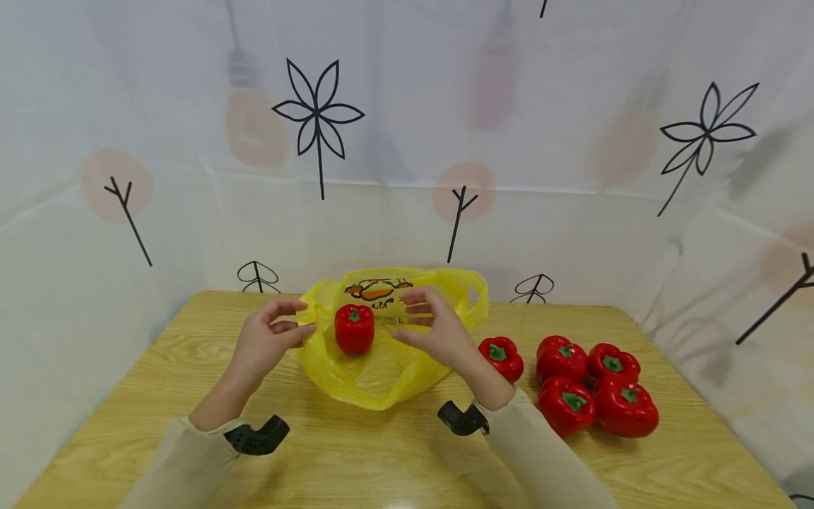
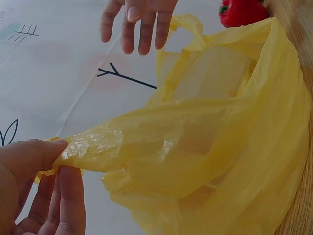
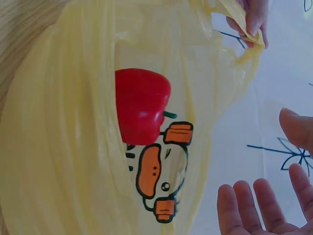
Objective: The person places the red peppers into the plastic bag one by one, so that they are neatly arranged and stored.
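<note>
A yellow plastic bag [image 1: 381,392] stands on the table with its mouth spread toward me. One red bell pepper [image 1: 354,339] with a green stem shows inside it, near the printed cartoon [image 3: 149,171]. My left hand [image 1: 267,339] pinches the bag's left handle [image 2: 93,154] between thumb and fingers, pulling it out taut to the side. Over the right part of the opening hovers my right hand [image 1: 439,332], fingers spread apart and nothing in them. In the right wrist view its fingers [image 3: 266,200] are beside the bag, off the plastic.
Several more red bell peppers [image 1: 566,406] sit grouped at the right of the wooden table [image 1: 356,459]; one pepper [image 1: 502,359] lies nearer the bag, beside my right forearm. A white patterned cloth [image 1: 394,226] hangs behind the table. Black cameras [image 1: 257,435] are strapped to both wrists.
</note>
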### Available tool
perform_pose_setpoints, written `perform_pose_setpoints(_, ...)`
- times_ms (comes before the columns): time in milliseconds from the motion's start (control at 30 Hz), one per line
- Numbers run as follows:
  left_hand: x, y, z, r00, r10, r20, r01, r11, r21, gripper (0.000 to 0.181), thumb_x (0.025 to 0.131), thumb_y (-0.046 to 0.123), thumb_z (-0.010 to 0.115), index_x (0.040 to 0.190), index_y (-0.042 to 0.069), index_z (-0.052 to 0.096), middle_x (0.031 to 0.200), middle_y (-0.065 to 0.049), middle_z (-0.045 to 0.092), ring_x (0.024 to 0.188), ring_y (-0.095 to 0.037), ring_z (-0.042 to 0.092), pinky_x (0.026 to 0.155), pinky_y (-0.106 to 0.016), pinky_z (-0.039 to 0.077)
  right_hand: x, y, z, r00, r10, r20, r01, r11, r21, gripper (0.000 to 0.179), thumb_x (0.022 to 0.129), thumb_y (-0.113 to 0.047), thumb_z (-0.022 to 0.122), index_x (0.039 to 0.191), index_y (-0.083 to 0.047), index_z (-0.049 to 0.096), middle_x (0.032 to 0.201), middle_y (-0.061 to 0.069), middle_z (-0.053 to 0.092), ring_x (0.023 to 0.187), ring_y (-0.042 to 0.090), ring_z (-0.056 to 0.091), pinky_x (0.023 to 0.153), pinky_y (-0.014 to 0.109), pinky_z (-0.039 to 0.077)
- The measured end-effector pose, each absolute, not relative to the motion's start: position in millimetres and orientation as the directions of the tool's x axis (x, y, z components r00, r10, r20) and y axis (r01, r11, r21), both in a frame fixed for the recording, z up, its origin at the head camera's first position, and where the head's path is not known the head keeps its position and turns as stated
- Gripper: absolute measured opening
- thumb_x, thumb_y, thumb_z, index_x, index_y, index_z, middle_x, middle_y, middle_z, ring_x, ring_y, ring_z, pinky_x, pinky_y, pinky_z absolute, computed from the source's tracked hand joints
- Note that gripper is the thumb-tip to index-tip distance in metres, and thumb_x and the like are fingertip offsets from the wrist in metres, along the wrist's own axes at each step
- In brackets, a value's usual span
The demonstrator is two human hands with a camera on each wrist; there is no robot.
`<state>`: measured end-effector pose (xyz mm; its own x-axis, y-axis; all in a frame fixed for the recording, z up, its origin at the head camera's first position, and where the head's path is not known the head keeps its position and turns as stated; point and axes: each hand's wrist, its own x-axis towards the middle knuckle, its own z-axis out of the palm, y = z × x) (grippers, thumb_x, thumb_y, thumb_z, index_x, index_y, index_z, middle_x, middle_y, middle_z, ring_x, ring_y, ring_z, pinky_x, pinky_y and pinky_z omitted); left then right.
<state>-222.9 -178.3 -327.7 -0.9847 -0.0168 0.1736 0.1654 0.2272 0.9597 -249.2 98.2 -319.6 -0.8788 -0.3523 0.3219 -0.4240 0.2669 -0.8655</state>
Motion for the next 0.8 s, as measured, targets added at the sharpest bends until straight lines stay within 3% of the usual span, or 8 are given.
perform_pose_setpoints(467,-223,-176,-327,-0.986,-0.007,0.166,0.16,0.229,0.96,0.04,0.084,0.014,0.071,0.118,0.001,0.054,0.113,-0.014,0.053,0.08,-0.014,0.06,0.071,-0.027,0.054,-233,115,-332,-0.877,-0.309,0.369,-0.463,0.336,-0.82,0.049,0.077,-0.01,0.077,0.119,-0.009,0.052,0.119,0.006,0.052,0.107,0.024,0.052,0.09,0.04,0.047)
perform_pose_setpoints(800,-222,-177,-328,-0.989,-0.019,0.146,0.137,0.238,0.961,0.041,0.084,0.015,0.071,0.119,0.002,0.054,0.115,-0.013,0.053,0.081,-0.014,0.06,0.072,-0.026,0.054,-228,133,-342,-0.895,-0.28,0.346,-0.431,0.351,-0.831,0.05,0.077,-0.005,0.076,0.12,-0.007,0.051,0.12,0.01,0.052,0.109,0.026,0.051,0.092,0.044,0.045)
